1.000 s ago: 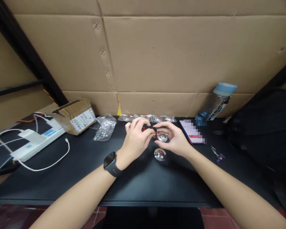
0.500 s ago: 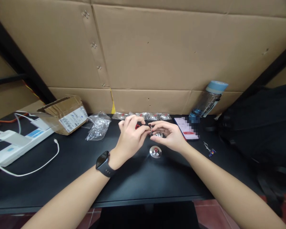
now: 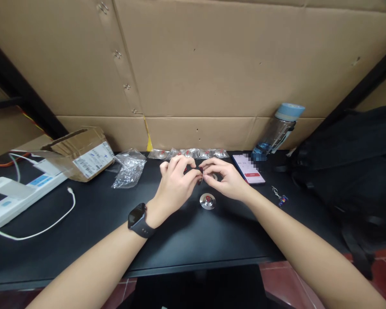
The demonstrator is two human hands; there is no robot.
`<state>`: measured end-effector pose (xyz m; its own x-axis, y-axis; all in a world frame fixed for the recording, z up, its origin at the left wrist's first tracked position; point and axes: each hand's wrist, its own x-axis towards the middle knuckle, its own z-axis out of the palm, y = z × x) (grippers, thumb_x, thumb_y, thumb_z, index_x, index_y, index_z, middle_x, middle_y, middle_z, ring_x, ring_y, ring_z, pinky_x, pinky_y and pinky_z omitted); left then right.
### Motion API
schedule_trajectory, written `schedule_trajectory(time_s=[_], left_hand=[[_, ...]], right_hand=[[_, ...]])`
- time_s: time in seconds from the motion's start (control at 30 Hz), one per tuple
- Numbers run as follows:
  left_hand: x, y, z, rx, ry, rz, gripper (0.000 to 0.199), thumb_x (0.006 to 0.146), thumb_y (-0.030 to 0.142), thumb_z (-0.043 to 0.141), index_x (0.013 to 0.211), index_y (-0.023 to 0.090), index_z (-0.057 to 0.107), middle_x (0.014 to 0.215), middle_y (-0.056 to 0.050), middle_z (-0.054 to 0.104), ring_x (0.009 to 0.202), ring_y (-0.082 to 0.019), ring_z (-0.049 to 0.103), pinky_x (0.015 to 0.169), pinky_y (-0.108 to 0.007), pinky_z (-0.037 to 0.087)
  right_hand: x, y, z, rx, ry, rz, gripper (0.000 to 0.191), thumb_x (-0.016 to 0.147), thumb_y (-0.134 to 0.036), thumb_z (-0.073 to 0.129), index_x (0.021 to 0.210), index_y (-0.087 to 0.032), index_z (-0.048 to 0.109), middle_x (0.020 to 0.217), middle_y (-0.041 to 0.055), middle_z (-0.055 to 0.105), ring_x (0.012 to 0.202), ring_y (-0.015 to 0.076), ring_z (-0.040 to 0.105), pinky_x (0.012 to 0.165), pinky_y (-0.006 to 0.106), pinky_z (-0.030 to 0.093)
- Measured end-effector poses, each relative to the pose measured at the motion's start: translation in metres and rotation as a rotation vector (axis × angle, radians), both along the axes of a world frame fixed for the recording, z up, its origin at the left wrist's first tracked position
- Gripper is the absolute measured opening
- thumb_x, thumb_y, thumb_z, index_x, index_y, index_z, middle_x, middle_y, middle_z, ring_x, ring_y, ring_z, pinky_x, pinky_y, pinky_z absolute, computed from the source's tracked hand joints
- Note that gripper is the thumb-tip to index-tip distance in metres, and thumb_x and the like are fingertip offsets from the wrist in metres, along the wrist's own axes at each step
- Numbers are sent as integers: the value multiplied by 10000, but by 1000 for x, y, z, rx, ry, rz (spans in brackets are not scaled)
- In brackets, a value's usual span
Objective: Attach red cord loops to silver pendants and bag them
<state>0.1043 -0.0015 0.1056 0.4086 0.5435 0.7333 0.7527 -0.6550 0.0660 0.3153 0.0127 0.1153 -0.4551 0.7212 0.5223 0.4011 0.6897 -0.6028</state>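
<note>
My left hand (image 3: 176, 179) and my right hand (image 3: 225, 179) meet above the middle of the black table. Between their fingertips is a thin round metal disc (image 3: 203, 173), turned nearly edge-on, with something dark and red on its left side. Fingers of both hands pinch it; most of it is hidden. On the table just below lies a shiny metal disc (image 3: 207, 201) with a domed middle and a red piece at its centre. Behind my right fingers, part of another shiny round piece (image 3: 215, 176) shows. A black watch (image 3: 140, 219) is on my left wrist.
Several bagged metal discs (image 3: 188, 153) line the cardboard back wall. To the left are a crumpled plastic bag (image 3: 129, 168), a cardboard box (image 3: 90, 156) and a power strip (image 3: 22, 195). A phone (image 3: 249, 169), bottle (image 3: 278, 131), keychain (image 3: 280, 197) and black backpack (image 3: 350, 171) occupy the right.
The view has shifted slightly, so the surroundings sit a little further left and higher. Both hands keep their pinch on the disc; my right fingers have drawn closer around its edge.
</note>
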Motion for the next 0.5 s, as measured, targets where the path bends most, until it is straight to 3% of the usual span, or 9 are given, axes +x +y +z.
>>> schedule_trajectory(time_s=[0.17, 0.37, 0.5], left_hand=[[-1, 2, 2, -57, 1, -18, 126, 966, 290, 612, 930, 255, 727, 1143, -74, 667, 1191, -291, 530, 895, -460, 312], [-8, 9, 10, -123, -107, 37, 138, 938, 233, 584, 974, 258, 714, 1144, -67, 644, 1147, -273, 554, 938, -455, 318], [-14, 14, 7, -237, 48, -151, 314, 845, 70, 525, 989, 271, 718, 1166, -32, 680, 1181, -251, 555, 967, -438, 313]], right_hand=[[0, 1, -1, 3, -39, -23, 108, 854, -164, 625, 790, -206, 701, 1114, 72, 671, 1004, 226, 667, 938, 381, 530], [12, 9, -7, -32, -288, -11, 82, 808, -173, 679, 734, -199, 705, 1189, 93, 616, 1132, 263, 606, 1004, 426, 499], [16, 12, -4, -80, -277, -19, 94, 838, -172, 652, 764, -188, 708, 1172, 96, 616, 1063, 237, 635, 951, 402, 517]])
